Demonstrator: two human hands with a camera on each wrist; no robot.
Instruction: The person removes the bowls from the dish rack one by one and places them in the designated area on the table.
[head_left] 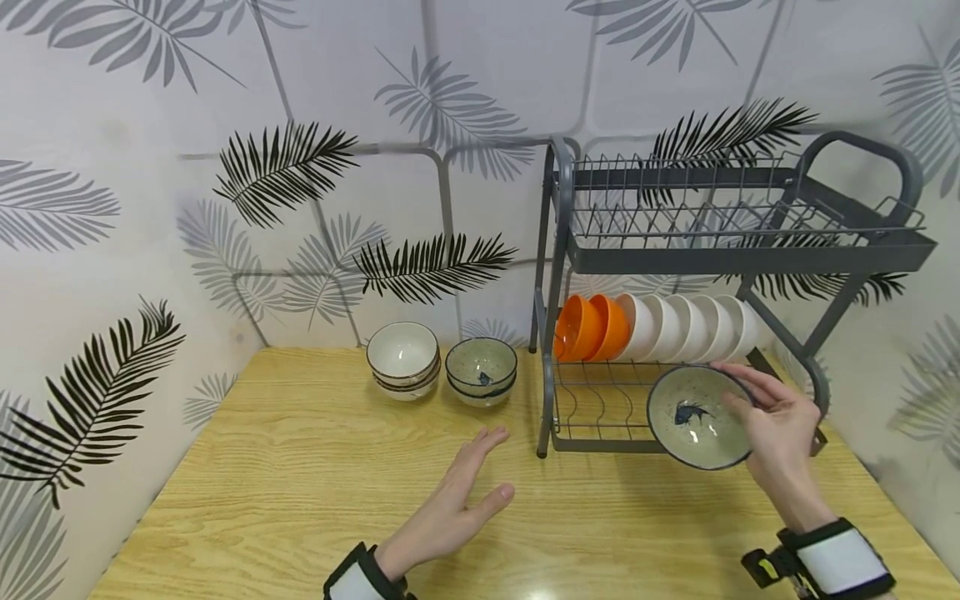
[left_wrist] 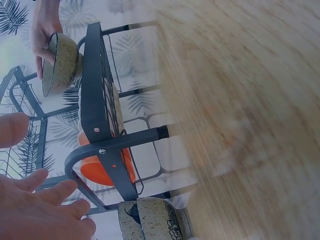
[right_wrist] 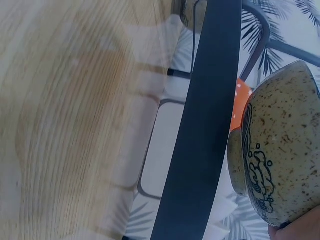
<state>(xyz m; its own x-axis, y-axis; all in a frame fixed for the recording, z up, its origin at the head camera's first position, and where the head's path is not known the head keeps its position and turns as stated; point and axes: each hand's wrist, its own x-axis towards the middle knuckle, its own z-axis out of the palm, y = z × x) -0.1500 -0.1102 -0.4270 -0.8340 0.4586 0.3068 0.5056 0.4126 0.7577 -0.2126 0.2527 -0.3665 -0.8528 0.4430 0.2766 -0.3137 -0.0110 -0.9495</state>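
Observation:
My right hand (head_left: 780, 421) grips a speckled greenish-grey bowl (head_left: 686, 429) by its right side, thumb inside the rim. A dark blue fish is painted inside this bowl, and it is tilted toward me at the front of the rack's lower tier. In the right wrist view its speckled outside (right_wrist: 285, 145) shows blue line drawing and a foot ring. My left hand (head_left: 450, 508) holds nothing; its fingers are extended over the table, thumb apart. Nearest to it is a stack of similar speckled bowls (head_left: 482, 367), left of the rack.
A grey two-tier dish rack (head_left: 750, 257) stands at the right. Orange bowls (head_left: 581, 329) and several white bowls (head_left: 675, 329) stand on edge in its lower tier. Another stack of white, dark-rimmed bowls (head_left: 403, 354) sits on the wooden table (head_left: 285, 467), near the patterned wall.

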